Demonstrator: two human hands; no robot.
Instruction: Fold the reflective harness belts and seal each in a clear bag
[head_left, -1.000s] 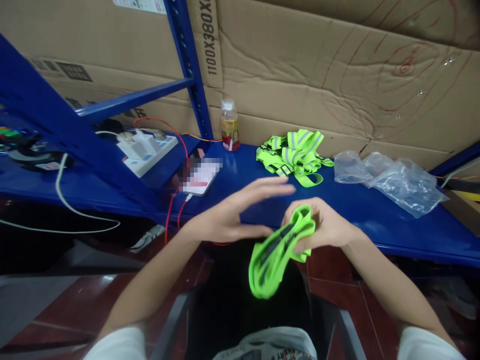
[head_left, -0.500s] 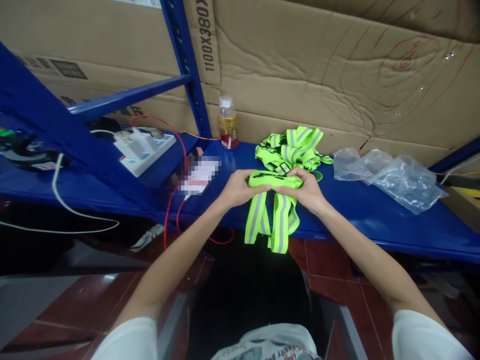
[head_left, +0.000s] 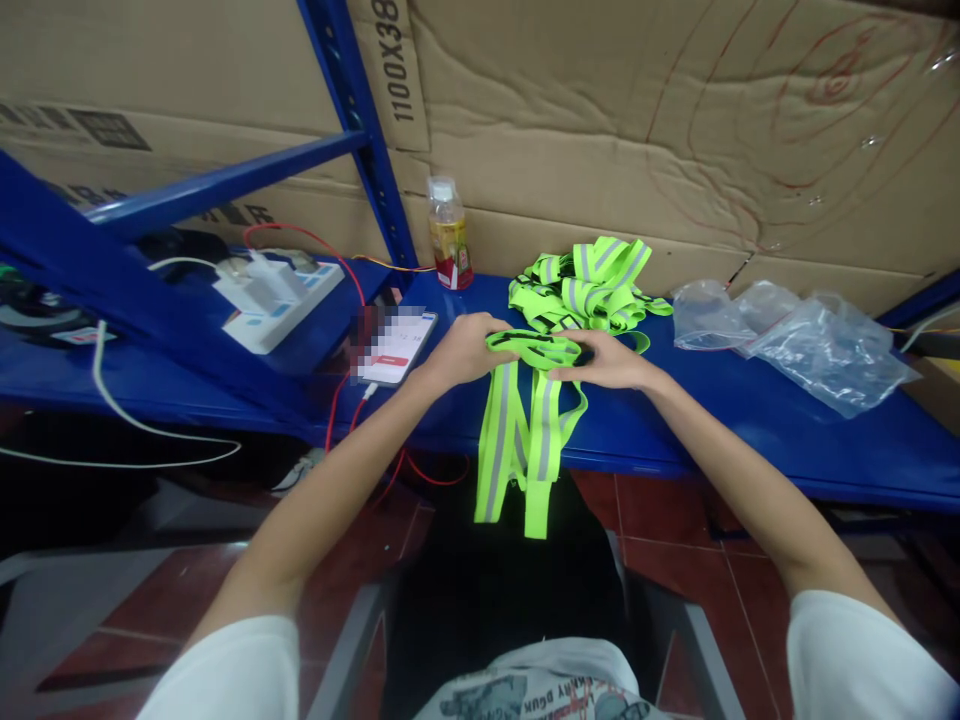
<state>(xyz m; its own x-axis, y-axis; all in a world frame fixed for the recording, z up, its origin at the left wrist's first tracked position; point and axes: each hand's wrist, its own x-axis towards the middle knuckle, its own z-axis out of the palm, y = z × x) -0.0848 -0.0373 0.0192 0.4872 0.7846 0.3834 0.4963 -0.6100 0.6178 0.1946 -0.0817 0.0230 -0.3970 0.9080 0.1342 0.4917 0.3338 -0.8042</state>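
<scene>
A neon-yellow reflective strap vest with grey stripes is gathered between both hands above the front of the blue shelf. My left hand is closed on its left end. On the right end, my right hand grips it between thumb and fingers. Several strap ends dangle below the hands, past the shelf's front edge. Just behind lies a heaped pile of similar neon straps with black buckles or trim among them. Some of my fingers are hidden behind the folded part.
On the blue shelf, clear plastic bags lie to the right. A drink bottle stands at the back. Left of my hands are a phone on a red cable and a power strip. A blue post rises behind.
The bundled vest has shifted slightly left, and its strap ends hang lower. My right hand's fingers have moved along the bundle's right end. The whole view has shifted a little.
</scene>
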